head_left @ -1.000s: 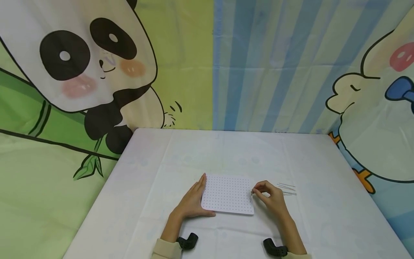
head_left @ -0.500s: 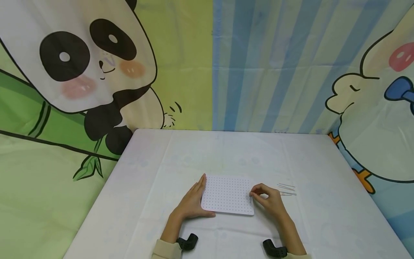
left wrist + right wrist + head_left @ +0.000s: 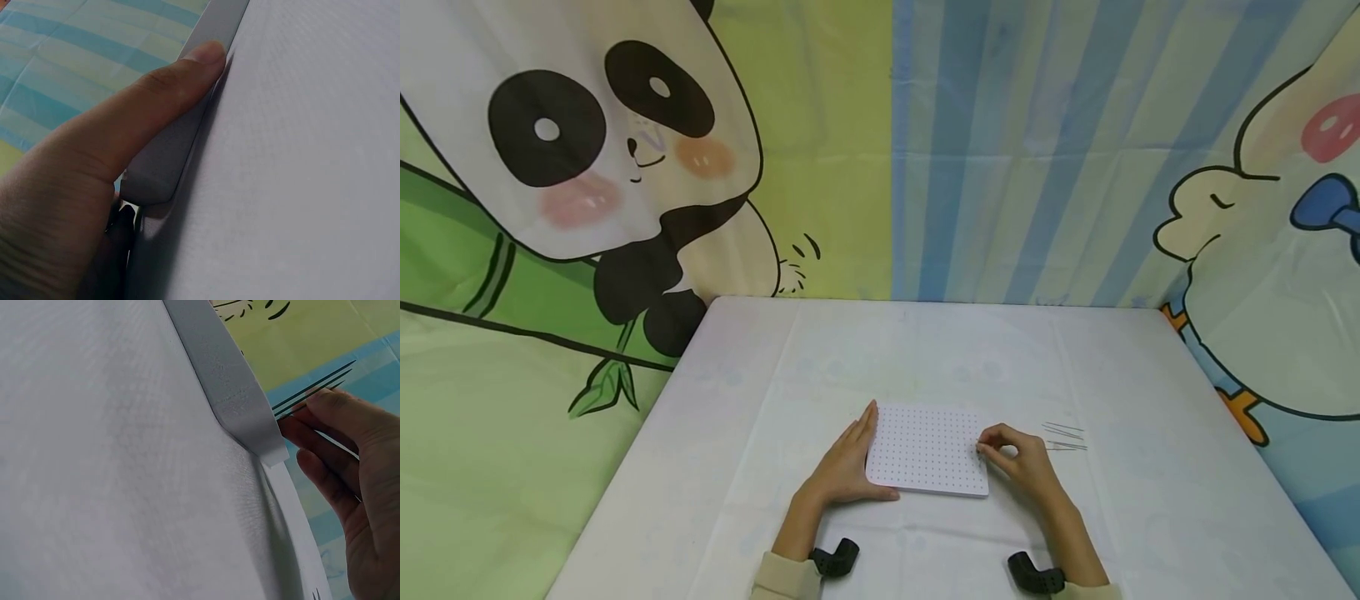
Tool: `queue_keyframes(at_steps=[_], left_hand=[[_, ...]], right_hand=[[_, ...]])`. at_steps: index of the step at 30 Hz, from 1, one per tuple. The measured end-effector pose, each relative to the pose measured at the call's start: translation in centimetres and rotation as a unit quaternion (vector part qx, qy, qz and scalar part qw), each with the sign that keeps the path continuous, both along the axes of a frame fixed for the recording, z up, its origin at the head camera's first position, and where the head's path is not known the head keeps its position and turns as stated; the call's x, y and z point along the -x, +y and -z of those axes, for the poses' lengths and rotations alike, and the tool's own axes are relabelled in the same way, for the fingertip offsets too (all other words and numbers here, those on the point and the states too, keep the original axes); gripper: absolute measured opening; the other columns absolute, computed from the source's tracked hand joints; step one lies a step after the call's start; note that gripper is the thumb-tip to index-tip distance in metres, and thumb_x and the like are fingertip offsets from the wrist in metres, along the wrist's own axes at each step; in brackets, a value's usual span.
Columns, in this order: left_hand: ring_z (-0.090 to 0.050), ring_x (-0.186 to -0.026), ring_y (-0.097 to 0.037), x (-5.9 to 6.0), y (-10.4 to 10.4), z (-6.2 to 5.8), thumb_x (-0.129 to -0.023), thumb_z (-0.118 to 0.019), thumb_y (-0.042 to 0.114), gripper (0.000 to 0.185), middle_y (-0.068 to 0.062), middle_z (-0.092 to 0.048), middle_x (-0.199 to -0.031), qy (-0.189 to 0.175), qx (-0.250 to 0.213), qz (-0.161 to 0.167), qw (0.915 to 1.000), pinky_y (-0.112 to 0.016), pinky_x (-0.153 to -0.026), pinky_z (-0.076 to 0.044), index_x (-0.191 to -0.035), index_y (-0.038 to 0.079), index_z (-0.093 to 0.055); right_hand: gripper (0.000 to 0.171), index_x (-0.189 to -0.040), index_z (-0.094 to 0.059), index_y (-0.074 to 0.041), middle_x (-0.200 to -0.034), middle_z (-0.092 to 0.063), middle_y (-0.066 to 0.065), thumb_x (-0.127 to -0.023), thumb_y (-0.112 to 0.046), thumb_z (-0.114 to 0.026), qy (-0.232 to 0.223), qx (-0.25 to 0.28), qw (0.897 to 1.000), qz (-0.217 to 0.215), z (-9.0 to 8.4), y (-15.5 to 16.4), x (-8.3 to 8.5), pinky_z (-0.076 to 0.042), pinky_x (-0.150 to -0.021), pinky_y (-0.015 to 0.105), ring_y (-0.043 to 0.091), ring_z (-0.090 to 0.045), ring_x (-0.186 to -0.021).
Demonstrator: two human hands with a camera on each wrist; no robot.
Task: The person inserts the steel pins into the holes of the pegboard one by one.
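A white board [image 3: 927, 450] with rows of small holes lies on the table. Along its left side rest the straight fingers of my left hand [image 3: 846, 471]; the thumb presses the near edge, as the left wrist view also shows. My right hand [image 3: 1026, 460] is at the board's right edge, with thumb and forefinger pinching a thin dark rod [image 3: 291, 413]. In the right wrist view, other thin dark rods [image 3: 312, 384] stand up from the board beside those fingertips. Where the pinched rod meets the board is hidden.
Several more thin rods [image 3: 1063, 432] lie on the white tabletop [image 3: 880, 358] right of the board, just past my right hand. A cartoon-printed curtain [image 3: 820, 150] hangs behind the table. Black wrist devices [image 3: 837, 558] sit on both forearms.
My right hand has shifted slightly left, its pinching fingertips moving in over the board's right edge. The left hand and the board have stayed in place.
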State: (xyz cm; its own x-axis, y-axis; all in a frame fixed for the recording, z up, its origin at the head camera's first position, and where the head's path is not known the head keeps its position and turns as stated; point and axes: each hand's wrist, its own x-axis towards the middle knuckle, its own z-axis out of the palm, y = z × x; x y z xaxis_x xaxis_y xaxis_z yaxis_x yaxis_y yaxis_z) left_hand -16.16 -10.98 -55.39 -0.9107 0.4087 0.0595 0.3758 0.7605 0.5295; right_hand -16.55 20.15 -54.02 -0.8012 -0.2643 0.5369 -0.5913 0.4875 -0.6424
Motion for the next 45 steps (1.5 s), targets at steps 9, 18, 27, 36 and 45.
queue_keyframes(at_steps=[9,18,27,36,45], left_hand=[[-0.010,-0.139,-0.016,-0.1,0.0,-0.2,-0.051,-0.071,0.073,0.137,0.000,0.001,-0.155,0.002,-0.002,0.006,1.0000,-0.037,-0.110,-0.019,-0.149,0.008,0.000],[-0.010,-0.139,-0.016,-0.2,-0.1,-0.2,-0.052,-0.072,0.072,0.137,-0.001,0.000,-0.155,0.006,-0.005,0.010,0.9999,-0.037,-0.110,-0.019,-0.148,0.007,-0.001],[-0.011,-0.139,-0.017,-0.1,-0.1,0.1,-0.051,-0.072,0.073,0.137,0.000,0.001,-0.155,0.008,-0.009,0.011,0.9999,-0.039,-0.110,-0.020,-0.149,0.008,-0.001],[-0.011,-0.139,-0.018,0.1,-0.1,0.2,-0.050,-0.070,0.076,0.138,0.001,0.001,-0.155,0.010,-0.007,0.009,0.9999,-0.039,-0.110,-0.020,-0.149,0.010,0.000],[-0.016,-0.138,-0.023,0.0,-0.1,0.4,-0.051,-0.069,0.076,0.137,-0.002,-0.001,-0.155,0.025,-0.014,0.013,0.9995,-0.043,-0.107,-0.024,-0.149,0.008,-0.002]], right_hand=[[0.024,-0.084,-0.066,-0.016,-0.073,-0.064,-0.013,-0.070,0.000,-0.077,0.001,-0.018,1.000,0.025,0.4,0.2,0.0,-0.047,-0.056,0.021,0.002,-0.057,-0.064],[0.022,-0.100,-0.070,-0.015,-0.088,-0.069,-0.006,-0.078,-0.011,-0.072,-0.124,0.046,0.991,0.015,0.9,1.0,-0.5,-0.051,-0.074,0.020,0.009,-0.064,-0.080],[0.015,-0.094,-0.073,-0.018,-0.092,-0.068,-0.004,-0.080,-0.017,-0.072,-0.113,0.028,0.988,0.099,0.7,3.7,-0.6,-0.048,-0.069,0.019,0.010,-0.061,-0.079],[0.017,-0.087,-0.074,-0.017,-0.091,-0.066,0.000,-0.073,-0.009,-0.077,-0.061,0.022,0.983,0.175,1.2,7.2,-0.6,-0.043,-0.071,0.007,-0.003,-0.058,-0.080],[0.011,-0.082,-0.073,-0.023,-0.089,-0.065,-0.005,-0.074,-0.015,-0.077,-0.091,-0.033,0.972,0.214,1.8,9.4,-0.8,-0.039,-0.073,0.011,-0.005,-0.049,-0.085]])
